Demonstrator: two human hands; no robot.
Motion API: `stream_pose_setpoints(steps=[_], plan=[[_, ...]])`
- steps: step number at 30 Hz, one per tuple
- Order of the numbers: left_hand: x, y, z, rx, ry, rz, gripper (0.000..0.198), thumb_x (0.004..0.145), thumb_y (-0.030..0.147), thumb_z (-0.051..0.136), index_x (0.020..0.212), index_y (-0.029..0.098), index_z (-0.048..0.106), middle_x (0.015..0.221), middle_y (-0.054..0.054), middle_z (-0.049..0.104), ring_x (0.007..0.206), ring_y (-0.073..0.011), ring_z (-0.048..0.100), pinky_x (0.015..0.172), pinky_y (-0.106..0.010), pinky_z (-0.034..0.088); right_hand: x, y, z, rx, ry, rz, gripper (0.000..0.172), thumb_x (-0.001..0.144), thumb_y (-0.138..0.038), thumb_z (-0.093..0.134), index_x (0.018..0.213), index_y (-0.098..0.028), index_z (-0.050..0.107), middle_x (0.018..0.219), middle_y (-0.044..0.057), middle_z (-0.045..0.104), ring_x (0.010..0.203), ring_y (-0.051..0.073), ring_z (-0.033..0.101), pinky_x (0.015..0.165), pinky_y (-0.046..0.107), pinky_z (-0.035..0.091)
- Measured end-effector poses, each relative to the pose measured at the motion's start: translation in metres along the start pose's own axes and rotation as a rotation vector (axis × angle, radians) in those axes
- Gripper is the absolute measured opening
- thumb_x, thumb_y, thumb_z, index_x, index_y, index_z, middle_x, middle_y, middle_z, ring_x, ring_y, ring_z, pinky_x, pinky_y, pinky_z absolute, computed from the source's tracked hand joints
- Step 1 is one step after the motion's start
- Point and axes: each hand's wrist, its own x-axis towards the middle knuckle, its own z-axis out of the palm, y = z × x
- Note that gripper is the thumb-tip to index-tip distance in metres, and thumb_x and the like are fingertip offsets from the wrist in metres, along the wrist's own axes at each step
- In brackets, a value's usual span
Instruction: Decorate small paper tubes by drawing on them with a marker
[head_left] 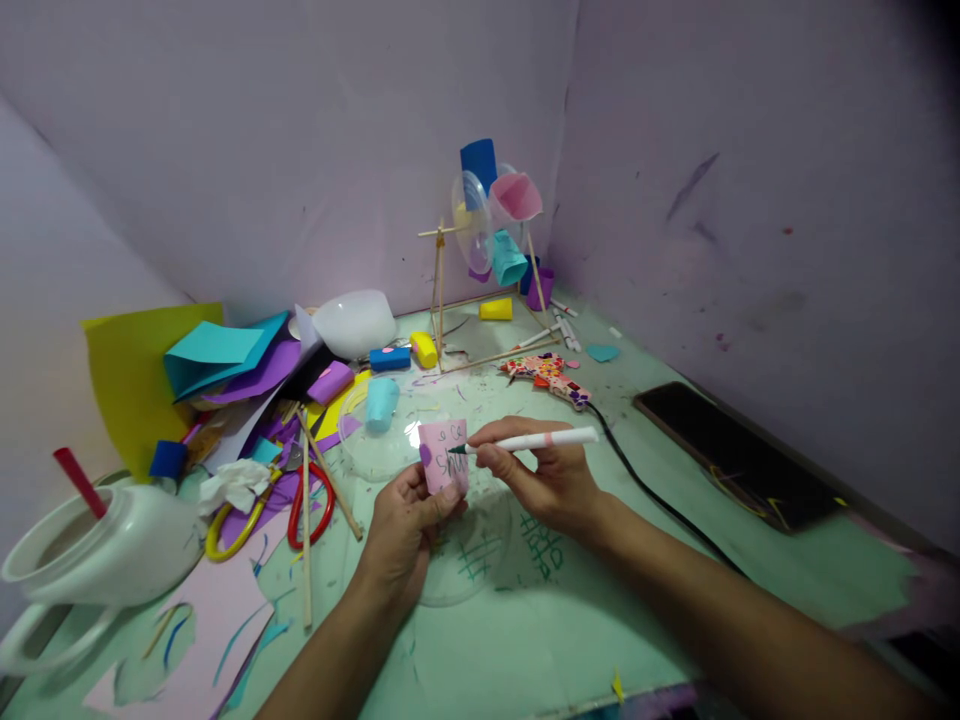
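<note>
Steadying the pink paper [444, 470] between thumb and fingers, the left hand [406, 522] seems to keep its lettered face upright and turned to suit the right hand [541, 482], which pinches a marker [553, 438], perhaps gripped low for control, its dark tip at that face. Just left of the right hand, the paper looks small and slightly wider at the top, with dark looping letters and a purple spot on its left edge.
</note>
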Motion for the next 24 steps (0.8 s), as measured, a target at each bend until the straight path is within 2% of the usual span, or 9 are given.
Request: stream_pose_setpoints(steps=[4, 10, 24], plan=[[0.0002, -0.0019, -0.0003, 0.0, 0.034, -0.001, 0.046, 0.049, 0.016, 0.085, 0.093, 0.01, 0.07, 0.08, -0.006, 0.071, 0.069, -0.0152, 0.063, 0.067, -0.026, 0.051, -0.0006, -0.0004, 0.0004, 0.007, 0.012, -0.012, 0.01, 0.081, -0.013, 0.06, 0.083, -0.015, 0.069, 0.072, 0.006, 0.072, 0.064, 0.015, 0.067, 0.054, 0.023, 0.054], [0.0006, -0.0025, 0.0016, 0.006, 0.044, 0.015, 0.048, 0.046, 0.015, 0.085, 0.091, 0.01, 0.07, 0.079, -0.006, 0.07, 0.069, -0.0147, 0.062, 0.064, -0.025, 0.05, -0.0012, 0.0006, 0.0009, -0.017, 0.015, -0.034, 0.009, 0.081, -0.012, 0.061, 0.083, -0.016, 0.069, 0.074, 0.006, 0.073, 0.063, 0.013, 0.066, 0.056, 0.022, 0.054], [0.0014, -0.0054, 0.0012, 0.033, 0.046, 0.017, 0.049, 0.049, 0.018, 0.084, 0.095, 0.01, 0.068, 0.08, -0.006, 0.07, 0.068, -0.0146, 0.061, 0.064, -0.025, 0.049, -0.0037, 0.0012, 0.0039, -0.041, -0.024, -0.047, 0.009, 0.08, -0.01, 0.061, 0.083, -0.014, 0.069, 0.075, 0.008, 0.073, 0.066, 0.014, 0.068, 0.06, 0.023, 0.056]])
